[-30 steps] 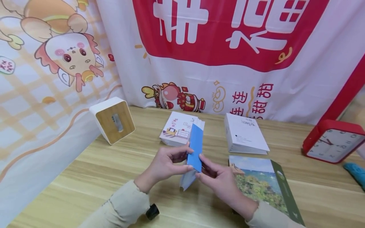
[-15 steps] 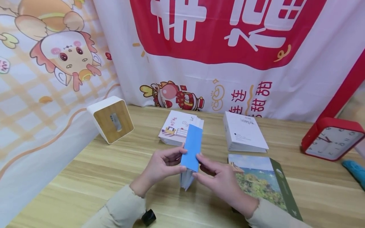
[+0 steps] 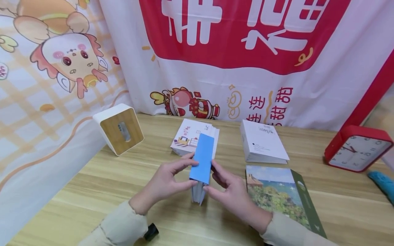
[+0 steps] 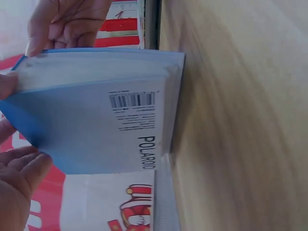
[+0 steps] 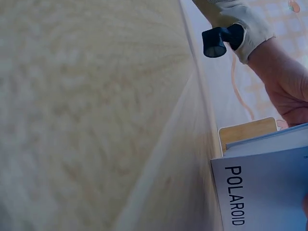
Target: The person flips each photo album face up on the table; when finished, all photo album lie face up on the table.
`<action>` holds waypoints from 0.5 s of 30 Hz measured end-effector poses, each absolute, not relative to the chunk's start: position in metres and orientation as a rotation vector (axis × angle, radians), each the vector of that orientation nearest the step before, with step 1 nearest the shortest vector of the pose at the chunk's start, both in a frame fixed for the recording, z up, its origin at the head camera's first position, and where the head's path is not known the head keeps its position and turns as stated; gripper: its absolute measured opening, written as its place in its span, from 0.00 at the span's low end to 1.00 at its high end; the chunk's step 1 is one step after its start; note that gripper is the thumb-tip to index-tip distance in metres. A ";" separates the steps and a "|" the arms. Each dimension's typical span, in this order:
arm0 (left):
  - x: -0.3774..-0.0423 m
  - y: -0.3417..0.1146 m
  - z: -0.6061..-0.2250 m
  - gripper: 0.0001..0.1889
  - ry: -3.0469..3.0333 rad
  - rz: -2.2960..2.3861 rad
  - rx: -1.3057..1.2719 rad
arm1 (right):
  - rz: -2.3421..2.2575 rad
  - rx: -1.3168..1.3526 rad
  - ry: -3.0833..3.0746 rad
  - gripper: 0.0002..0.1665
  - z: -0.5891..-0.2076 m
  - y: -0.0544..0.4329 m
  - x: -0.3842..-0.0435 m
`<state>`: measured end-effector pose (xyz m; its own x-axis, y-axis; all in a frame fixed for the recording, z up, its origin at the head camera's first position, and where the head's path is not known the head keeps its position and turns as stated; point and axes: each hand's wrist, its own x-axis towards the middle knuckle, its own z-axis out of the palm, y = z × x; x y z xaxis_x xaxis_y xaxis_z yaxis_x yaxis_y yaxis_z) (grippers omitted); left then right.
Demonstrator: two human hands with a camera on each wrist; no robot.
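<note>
A blue photo album (image 3: 203, 159), with POLAROID printed on its pale blue cover (image 4: 96, 125), stands on edge on the wooden table, its blue spine facing up. My left hand (image 3: 163, 182) holds it near the top from the left, thumb at the near end of the spine. From the right, my right hand (image 3: 229, 189) grips the same upper part, its thumb also by the near end. Below the spine the white page edges show. The right wrist view catches the lower cover (image 5: 260, 187) and my left hand (image 5: 284, 79) behind it.
Behind the album lies a white album with a cartoon cover (image 3: 187, 136). A white book (image 3: 263, 141) and a landscape-picture book (image 3: 277, 194) lie to the right. A red clock (image 3: 358, 148) stands far right, a white-and-wood box (image 3: 120, 130) at left. Printed cloth (image 3: 184, 77) hangs behind.
Both hands and the album have shifted slightly left. The album's spine first turned to show more of its width. Neither hand has let go.
</note>
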<state>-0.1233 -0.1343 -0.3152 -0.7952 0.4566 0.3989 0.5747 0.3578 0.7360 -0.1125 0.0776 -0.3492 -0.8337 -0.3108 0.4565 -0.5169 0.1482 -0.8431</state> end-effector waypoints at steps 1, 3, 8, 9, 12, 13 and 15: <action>-0.123 -0.134 -0.313 0.21 -2.498 -1.338 -0.958 | 1.773 0.821 -2.241 0.43 -0.350 0.077 -0.113; -0.122 -0.133 -0.309 0.20 -2.525 -1.181 -0.980 | 1.806 0.822 -2.237 0.45 -0.353 0.075 -0.114; -0.121 -0.129 -0.299 0.19 -2.608 -0.936 -1.015 | 2.026 0.745 -2.318 0.52 -0.359 0.071 -0.117; -0.121 -0.128 -0.298 0.19 -2.615 -0.900 -1.027 | 2.066 0.719 -2.350 0.53 -0.360 0.070 -0.118; -0.120 -0.125 -0.294 0.19 -2.606 -0.783 -1.076 | 2.178 0.671 -2.418 0.56 -0.364 0.069 -0.119; -0.120 -0.124 -0.293 0.19 -2.595 -0.746 -1.098 | 2.201 0.669 -2.429 0.57 -0.365 0.069 -0.120; -0.120 -0.122 -0.290 0.19 -2.582 -0.697 -1.140 | 2.243 0.663 -2.434 0.58 -0.368 0.069 -0.120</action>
